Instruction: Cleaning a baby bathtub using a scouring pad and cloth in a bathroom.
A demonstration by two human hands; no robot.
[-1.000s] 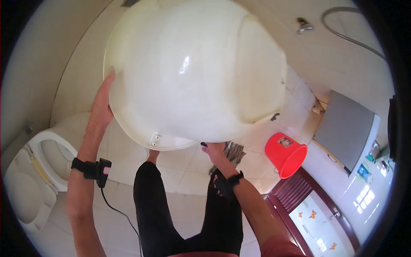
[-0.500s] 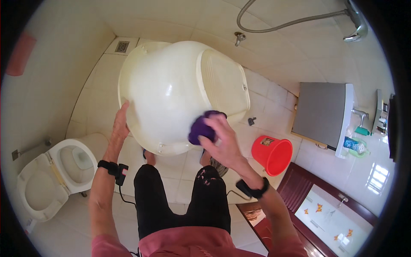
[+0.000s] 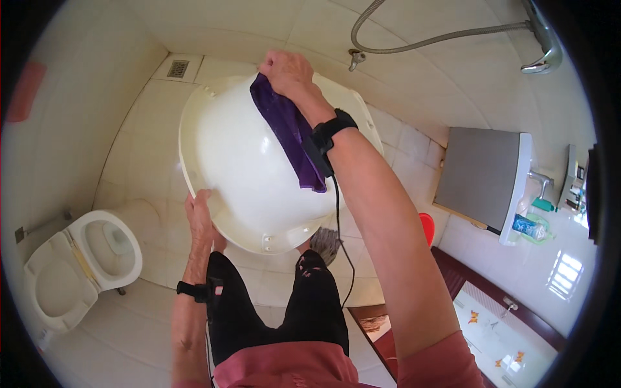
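A big cream-white tub (image 3: pixel 236 152) is tipped over on the tiled floor, its smooth outer wall facing me and its wide rim at the left and near side. At the rim's near left, my left hand (image 3: pixel 200 210) grips the edge, thumb on the outside. My right hand (image 3: pixel 288 71) reaches across to the far side of the tub, fingers closed on one end of a purple cloth (image 3: pixel 284 132). The rest of the cloth trails down over the curved wall toward me. My right forearm covers part of the tub's base.
An open toilet (image 3: pixel 107 242) stands at the left. A red bucket (image 3: pixel 427 227) is mostly hidden behind my right arm. At the right is a grey-topped cabinet (image 3: pixel 479 174). A shower hose (image 3: pixel 446 37) hangs on the far wall, above a small tap (image 3: pixel 356 59). A mop head (image 3: pixel 325 246) lies by my foot.
My right hand has moved from the tub's near side to its far side, and the bunched cloth now hangs stretched out. My left hand has shifted nearer along the rim, and the tub has turned slightly.
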